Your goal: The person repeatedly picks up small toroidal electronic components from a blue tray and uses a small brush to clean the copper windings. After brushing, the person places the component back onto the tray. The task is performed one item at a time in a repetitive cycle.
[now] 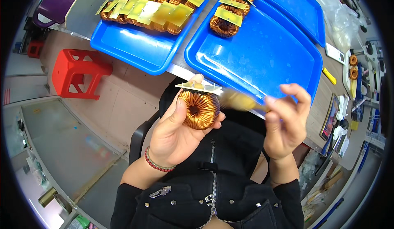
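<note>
A copper-wire toroidal coil (201, 110) with a small pale board (205, 89) across its top sits upright in my left hand (169, 135). The fingers wrap round its back and the thumb presses on its left side; several pins stick up from the board. My right hand (286, 127) pinches what looks like a small yellowish brush (242, 101), smeared by motion. Its blurred end points left, close to the coil's right side; whether it touches cannot be told.
On the left blue tray (135, 48) stand several coils with yellow boards (150, 13). A right blue tray (258, 60) carries a few coils (224, 25). A yellow-handled tool (329, 76) and a phone (329, 116) lie at the right. A red stool (76, 73) stands on the floor.
</note>
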Demonstrator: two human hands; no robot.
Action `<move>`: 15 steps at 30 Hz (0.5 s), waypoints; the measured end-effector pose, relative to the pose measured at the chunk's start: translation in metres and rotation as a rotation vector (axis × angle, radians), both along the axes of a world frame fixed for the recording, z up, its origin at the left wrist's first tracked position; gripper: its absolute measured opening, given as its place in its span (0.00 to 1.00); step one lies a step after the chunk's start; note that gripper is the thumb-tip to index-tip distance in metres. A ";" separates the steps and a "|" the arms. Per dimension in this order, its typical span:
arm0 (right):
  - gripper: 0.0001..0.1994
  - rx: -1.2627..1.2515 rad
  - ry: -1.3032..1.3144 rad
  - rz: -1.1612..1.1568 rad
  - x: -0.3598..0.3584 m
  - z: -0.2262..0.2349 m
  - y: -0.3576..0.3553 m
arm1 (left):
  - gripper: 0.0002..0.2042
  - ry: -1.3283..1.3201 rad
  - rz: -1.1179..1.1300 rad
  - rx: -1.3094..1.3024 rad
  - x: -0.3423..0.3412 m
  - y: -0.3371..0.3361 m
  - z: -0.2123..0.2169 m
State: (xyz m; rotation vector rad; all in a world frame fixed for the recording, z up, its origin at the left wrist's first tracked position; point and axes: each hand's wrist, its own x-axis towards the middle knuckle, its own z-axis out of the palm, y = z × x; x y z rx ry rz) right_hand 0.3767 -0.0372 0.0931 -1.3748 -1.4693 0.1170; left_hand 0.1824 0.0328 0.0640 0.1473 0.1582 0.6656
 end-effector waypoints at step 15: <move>0.26 -0.657 0.639 0.362 0.005 0.025 0.050 | 0.21 0.268 0.135 0.395 0.019 0.019 0.008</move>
